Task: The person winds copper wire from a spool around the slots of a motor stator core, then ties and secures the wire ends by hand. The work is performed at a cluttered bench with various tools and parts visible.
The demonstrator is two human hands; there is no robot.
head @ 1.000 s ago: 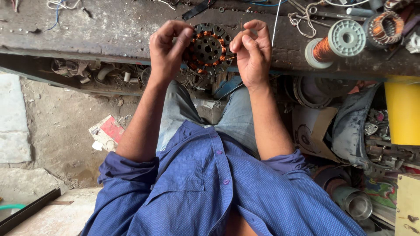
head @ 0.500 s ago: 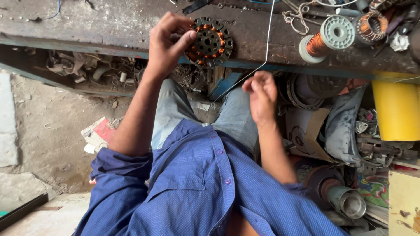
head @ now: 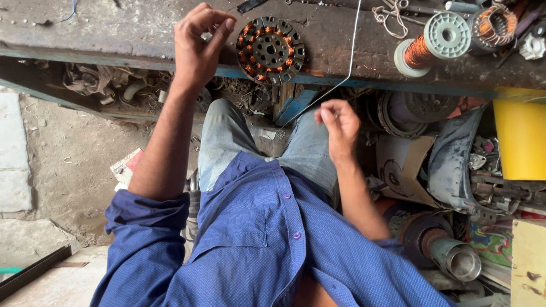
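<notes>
— Our left hand (head: 199, 48) is up over the counter (head: 114, 28), fingers (head: 219, 25) pressed together at the tips as if pinching something too fine to make out. What have we got on the other side?

— The right hand (head: 338, 128) sits nearer us, below the counter's edge, fingers curled in and pinching the thin pale wire (head: 352, 51). That wire runs taut from the hand, across the counter and out of view at the far side.

— And the stator (head: 270, 50)?

— Lying flat on the counter, just right of our left hand, near the edge. It's a dark round ring of slotted steel; copper coils fill the slots on the left and near sides, while the right-hand teeth look bare.

— The risks, as we judge them?

— The wire could snap or kink if we pull too hard against the counter's edge. It could also slip from the pinch. The stator is unheld, so a tug might drag it off the edge. The copper spool (head: 435, 40) stands well right.
</notes>
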